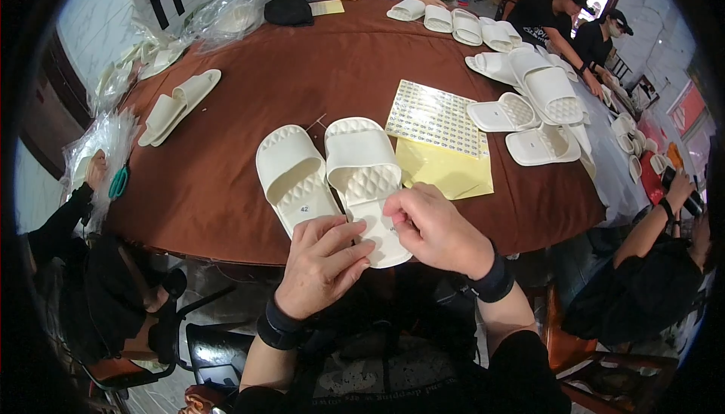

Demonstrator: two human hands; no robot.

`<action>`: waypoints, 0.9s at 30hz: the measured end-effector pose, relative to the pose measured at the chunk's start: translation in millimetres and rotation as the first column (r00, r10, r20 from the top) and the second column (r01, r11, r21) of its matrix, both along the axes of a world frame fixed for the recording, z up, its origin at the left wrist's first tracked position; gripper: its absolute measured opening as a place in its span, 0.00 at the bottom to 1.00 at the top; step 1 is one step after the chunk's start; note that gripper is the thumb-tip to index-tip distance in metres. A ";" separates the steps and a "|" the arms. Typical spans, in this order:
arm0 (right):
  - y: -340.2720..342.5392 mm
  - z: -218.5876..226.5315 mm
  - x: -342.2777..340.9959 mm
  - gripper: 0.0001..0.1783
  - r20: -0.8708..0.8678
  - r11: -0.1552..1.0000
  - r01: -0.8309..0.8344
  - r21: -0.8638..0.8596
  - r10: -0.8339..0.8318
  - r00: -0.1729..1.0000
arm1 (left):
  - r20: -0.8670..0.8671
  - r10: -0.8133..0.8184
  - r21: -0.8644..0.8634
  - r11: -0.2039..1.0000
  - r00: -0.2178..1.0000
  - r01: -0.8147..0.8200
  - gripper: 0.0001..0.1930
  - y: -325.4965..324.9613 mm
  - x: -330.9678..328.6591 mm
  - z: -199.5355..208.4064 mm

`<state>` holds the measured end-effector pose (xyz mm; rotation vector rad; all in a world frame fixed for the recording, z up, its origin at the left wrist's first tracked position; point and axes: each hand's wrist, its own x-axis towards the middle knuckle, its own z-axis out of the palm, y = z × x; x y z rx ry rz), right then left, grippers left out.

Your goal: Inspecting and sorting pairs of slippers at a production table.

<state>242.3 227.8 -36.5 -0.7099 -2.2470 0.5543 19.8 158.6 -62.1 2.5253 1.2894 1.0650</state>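
Note:
A pair of cream slide slippers lies in front of me at the table's near edge, heels toward me. The left slipper [291, 176] has a small size sticker on its quilted insole. My left hand [317, 263] rests across the heels, its fingers stretched toward the right slipper [364, 157]. Over that slipper's insole, my right hand [434, 225] is closed in a pinch; whatever it may hold is hidden. Just beyond my right hand lie a sheet of small round stickers [436, 116] and a yellow backing sheet [445, 169].
More slippers [529, 112] are piled at the right, with several along the far edge. Another pair [180, 108] lies at the left, near teal-handled scissors [118, 181] and clear plastic bags [226, 18]. A black cap [288, 11] sits at the back. Other people work around the brown-covered table [219, 180].

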 end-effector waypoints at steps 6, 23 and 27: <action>25.2 4.2 -5.3 0.09 0.116 0.997 -0.001 -0.071 0.009 0.993 | 0.002 0.004 -0.009 1.000 1.000 -0.004 0.14 0.5 0.3 -0.6; 25.6 5.7 -11.9 0.08 0.287 1.000 0.002 0.001 -0.002 0.958 | 0.018 0.004 -0.029 1.000 1.000 -0.004 0.13 -0.1 0.2 -1.5; 22.4 0.2 -11.5 0.09 0.223 1.000 0.024 -0.003 -0.023 0.975 | 0.016 0.003 -0.030 1.000 1.000 -0.002 0.13 -0.3 0.0 -0.8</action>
